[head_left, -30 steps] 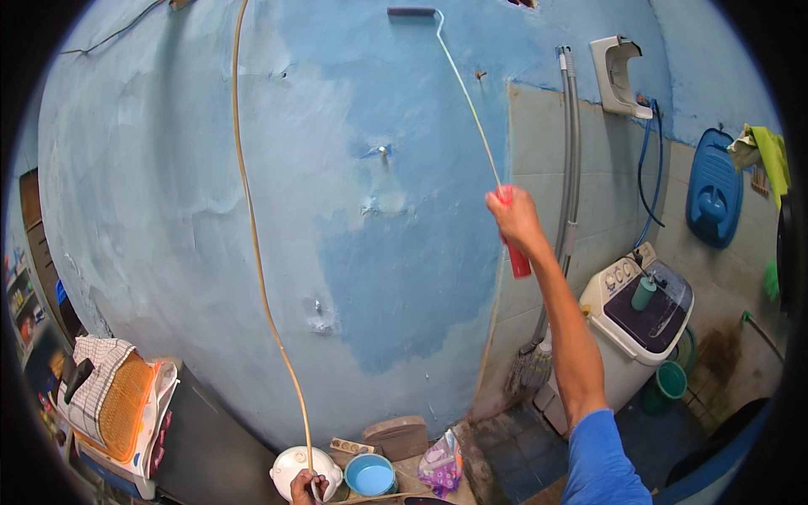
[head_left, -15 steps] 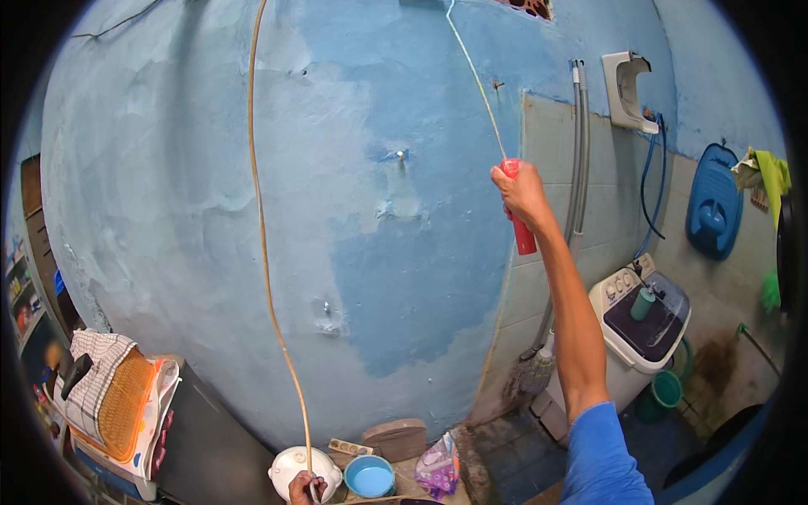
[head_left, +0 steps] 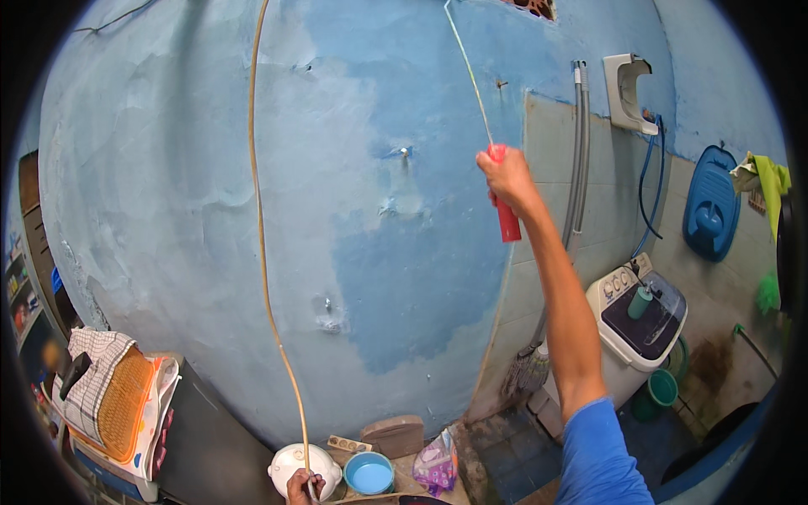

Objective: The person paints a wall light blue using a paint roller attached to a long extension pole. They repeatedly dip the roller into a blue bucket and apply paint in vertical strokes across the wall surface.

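High in front of me, my right hand [head_left: 511, 178] is closed round the red handle [head_left: 508, 222] of a paint roller. Its thin, paint-smeared metal rod [head_left: 469, 71] slants up and left; the roller head lies beyond the upper edge. Behind it stands a wall [head_left: 412, 278] with a deeper blue area among paler, patchy blue. At the bottom, my left hand [head_left: 299, 487] is wrapped round a long tan hose [head_left: 263, 219], which runs up past the upper edge. That hand is in front of a white lidded pot [head_left: 289, 461], and the lower picture edge cuts it off.
Beside the pot are a light-blue bowl [head_left: 369, 474], a power strip [head_left: 350, 444] and a purple packet [head_left: 435, 465]. A washing machine [head_left: 610, 370], a mop [head_left: 523, 373] and grey pipes [head_left: 579, 160] stand right. A grey cabinet [head_left: 215, 429] with an orange basket [head_left: 126, 396] is left.
My right hand has moved slightly up and left with the paint roller, and a dark bit at the upper edge has left the picture. My left hand stays on the hose.
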Action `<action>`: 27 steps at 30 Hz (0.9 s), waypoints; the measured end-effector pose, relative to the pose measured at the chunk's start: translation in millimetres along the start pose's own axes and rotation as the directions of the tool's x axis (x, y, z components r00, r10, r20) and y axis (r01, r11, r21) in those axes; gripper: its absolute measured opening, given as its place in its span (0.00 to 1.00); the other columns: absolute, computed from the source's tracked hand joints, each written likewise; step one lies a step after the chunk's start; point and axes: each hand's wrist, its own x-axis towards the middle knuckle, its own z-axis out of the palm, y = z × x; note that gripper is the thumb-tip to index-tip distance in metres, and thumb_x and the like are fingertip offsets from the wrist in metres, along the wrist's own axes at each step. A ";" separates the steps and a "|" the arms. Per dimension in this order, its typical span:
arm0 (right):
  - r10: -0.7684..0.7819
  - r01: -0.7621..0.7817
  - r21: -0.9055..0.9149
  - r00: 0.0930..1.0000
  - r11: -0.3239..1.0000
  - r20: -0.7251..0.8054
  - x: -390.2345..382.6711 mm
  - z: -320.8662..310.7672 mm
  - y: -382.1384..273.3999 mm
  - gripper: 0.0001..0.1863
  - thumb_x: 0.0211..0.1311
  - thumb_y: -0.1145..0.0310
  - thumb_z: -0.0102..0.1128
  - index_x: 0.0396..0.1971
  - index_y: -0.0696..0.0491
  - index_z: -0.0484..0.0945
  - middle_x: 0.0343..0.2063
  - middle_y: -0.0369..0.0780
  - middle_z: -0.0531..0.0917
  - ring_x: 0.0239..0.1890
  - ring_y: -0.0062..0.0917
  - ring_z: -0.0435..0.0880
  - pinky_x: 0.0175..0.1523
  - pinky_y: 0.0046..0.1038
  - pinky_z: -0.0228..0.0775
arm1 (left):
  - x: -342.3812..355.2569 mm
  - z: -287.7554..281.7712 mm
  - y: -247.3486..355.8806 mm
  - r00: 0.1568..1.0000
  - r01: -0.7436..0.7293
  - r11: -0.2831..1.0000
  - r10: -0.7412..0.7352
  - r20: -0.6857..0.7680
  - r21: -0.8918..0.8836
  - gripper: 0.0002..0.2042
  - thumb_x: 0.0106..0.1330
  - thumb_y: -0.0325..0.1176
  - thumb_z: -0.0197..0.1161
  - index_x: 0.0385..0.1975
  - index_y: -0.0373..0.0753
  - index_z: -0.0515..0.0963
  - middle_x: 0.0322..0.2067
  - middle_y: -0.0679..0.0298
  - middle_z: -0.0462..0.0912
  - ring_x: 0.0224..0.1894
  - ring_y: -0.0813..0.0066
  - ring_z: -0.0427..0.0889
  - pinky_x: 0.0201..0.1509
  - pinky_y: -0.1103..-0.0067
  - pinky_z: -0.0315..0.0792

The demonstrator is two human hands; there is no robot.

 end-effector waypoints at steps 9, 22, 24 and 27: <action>0.056 -0.055 -0.037 0.998 0.998 0.034 -53.2 14.6 39.0 0.15 0.54 0.65 0.52 0.13 0.57 0.66 0.08 0.38 0.69 0.08 0.25 0.71 0.14 0.30 0.65 | -6.1 0.8 7.0 0.997 -0.022 1.000 0.023 -0.068 0.012 0.03 0.55 0.30 0.56 0.24 0.39 0.71 0.21 0.67 0.73 0.26 0.75 0.75 0.33 0.82 0.71; 0.028 -0.029 -0.116 1.000 0.993 -0.003 -131.7 78.1 100.6 0.15 0.56 0.64 0.53 0.20 0.61 0.68 0.14 0.49 0.73 0.21 0.40 0.77 0.29 0.36 0.68 | -16.1 13.5 11.1 0.997 -0.033 0.998 0.037 -0.062 0.051 0.02 0.55 0.30 0.55 0.25 0.40 0.71 0.21 0.69 0.71 0.26 0.76 0.73 0.35 0.81 0.71; 0.058 -0.060 -0.097 0.998 0.993 -0.028 -182.5 84.5 125.2 0.14 0.56 0.66 0.55 0.26 0.62 0.67 0.17 0.51 0.75 0.23 0.42 0.78 0.29 0.36 0.68 | -12.2 10.7 8.6 0.999 -0.014 1.000 0.015 -0.052 0.021 0.02 0.56 0.29 0.54 0.25 0.40 0.71 0.21 0.68 0.71 0.26 0.76 0.73 0.35 0.81 0.71; 0.217 -0.214 -0.055 0.974 0.975 0.069 -232.2 83.2 118.0 0.14 0.54 0.66 0.57 0.29 0.63 0.67 0.19 0.51 0.77 0.25 0.43 0.80 0.29 0.35 0.69 | -5.1 -10.0 7.7 1.000 -0.024 1.000 0.024 0.013 -0.006 0.03 0.56 0.30 0.54 0.28 0.38 0.71 0.23 0.67 0.74 0.27 0.75 0.75 0.35 0.80 0.72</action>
